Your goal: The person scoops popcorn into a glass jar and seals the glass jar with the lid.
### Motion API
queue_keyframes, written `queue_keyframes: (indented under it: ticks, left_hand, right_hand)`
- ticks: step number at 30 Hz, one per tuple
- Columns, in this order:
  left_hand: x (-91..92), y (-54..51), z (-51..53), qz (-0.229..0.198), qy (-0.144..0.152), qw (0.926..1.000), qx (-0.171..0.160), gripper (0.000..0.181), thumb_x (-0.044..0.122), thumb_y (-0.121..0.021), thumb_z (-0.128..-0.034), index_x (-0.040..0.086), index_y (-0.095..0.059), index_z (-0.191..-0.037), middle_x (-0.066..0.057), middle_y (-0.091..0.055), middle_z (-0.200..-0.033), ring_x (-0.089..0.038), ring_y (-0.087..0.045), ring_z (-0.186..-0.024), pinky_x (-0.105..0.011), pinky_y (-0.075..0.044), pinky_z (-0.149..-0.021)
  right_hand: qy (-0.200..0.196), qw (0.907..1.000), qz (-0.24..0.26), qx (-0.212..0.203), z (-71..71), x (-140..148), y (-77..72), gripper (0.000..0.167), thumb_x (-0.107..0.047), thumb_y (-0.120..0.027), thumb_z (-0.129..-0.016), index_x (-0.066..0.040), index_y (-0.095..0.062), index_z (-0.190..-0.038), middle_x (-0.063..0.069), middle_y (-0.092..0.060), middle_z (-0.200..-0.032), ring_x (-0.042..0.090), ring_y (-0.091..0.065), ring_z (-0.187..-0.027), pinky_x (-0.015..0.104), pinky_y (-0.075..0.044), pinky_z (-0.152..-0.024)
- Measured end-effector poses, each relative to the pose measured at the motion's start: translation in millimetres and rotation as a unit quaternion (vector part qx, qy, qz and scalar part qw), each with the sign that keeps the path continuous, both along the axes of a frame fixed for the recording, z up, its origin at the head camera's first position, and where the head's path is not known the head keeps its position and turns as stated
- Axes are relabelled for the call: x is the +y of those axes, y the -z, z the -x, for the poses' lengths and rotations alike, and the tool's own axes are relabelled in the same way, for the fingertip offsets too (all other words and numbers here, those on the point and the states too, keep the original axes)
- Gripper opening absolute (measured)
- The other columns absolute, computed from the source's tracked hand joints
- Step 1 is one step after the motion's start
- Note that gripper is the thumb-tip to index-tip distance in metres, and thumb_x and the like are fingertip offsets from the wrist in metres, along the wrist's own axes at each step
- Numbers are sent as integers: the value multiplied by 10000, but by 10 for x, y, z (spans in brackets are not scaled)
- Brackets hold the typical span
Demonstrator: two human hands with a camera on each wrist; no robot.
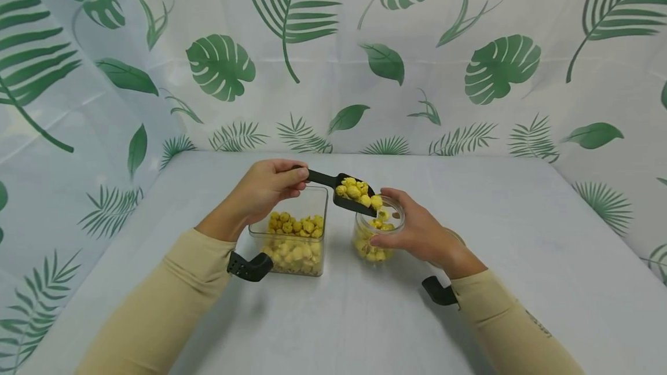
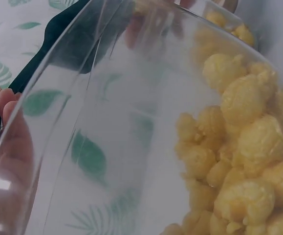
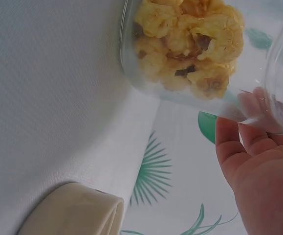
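My left hand pinches the handle of a black scoop, which is heaped with yellow popcorn. The scoop's front edge tilts down over the open mouth of a clear round jar. Around the jar's upper part, my right hand curls its thumb and fingers; in the right wrist view its fingers touch the glass near the rim. Popcorn pieces lie inside the jar. Below the left hand stands a clear square container, partly filled with popcorn.
Both containers stand on a white-covered table. A beige rounded object lies beyond the right wrist, mostly hidden in the head view. A leaf-printed curtain rises behind the table and along both sides.
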State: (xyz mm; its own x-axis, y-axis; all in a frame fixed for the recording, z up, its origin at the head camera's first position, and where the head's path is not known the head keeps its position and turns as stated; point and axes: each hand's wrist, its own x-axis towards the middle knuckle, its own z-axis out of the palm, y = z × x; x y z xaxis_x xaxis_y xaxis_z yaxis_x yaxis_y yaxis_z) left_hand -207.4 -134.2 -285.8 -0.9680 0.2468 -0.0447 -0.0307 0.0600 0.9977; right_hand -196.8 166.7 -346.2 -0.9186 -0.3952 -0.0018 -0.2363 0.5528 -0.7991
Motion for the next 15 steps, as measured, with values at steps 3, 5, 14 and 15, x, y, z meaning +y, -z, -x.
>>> queue_keyframes:
  ticks: [3, 5, 14, 15]
  left_hand:
    - [15, 1, 7, 62, 29, 10000, -10, 350, 120, -587, -1031, -93, -558, -1307, -91, -623, -976, -152, -609, -863, -266, -538, -819]
    - [23, 2, 8, 78, 33, 10000, -19, 351, 120, -591, -1029, -93, -559, -1306, -94, -625, -984, -155, -610, -868, -281, -539, -833]
    - [42, 1, -1, 44, 23, 10000, -38, 347, 98, -596, -1023, -90, -558, -1312, -93, -629, -1000, -167, -612, -874, -277, -540, -818]
    - [41, 2, 0, 44, 25, 10000, -29, 349, 97, -596, -1023, -92, -556, -1313, -92, -631, -1003, -166, -613, -875, -274, -540, -816]
  right_hand:
    - [11, 10000, 52, -56, 2, 3, -2, 1000, -336, -861, -785, -72, -272, -1549, 155, -381, -1540, 379, -377, -1371, 631, -294, -1095]
    - [12, 10000, 63, -72, 5, 5, 4, 1001, -333, -861, -785, -69, -270, -1549, 155, -378, -1543, 381, -378, -1371, 631, -298, -1094]
    - [-18, 9997, 212, -106, 11, 24, 30, 972, -304, -860, -789, -80, -285, -1539, 140, -395, -1526, 368, -398, -1353, 618, -288, -1107]
    - [-26, 9996, 243, -123, 10, 26, 32, 972, -303, -860, -789, -81, -284, -1540, 135, -399, -1524, 362, -404, -1349, 616, -293, -1105]
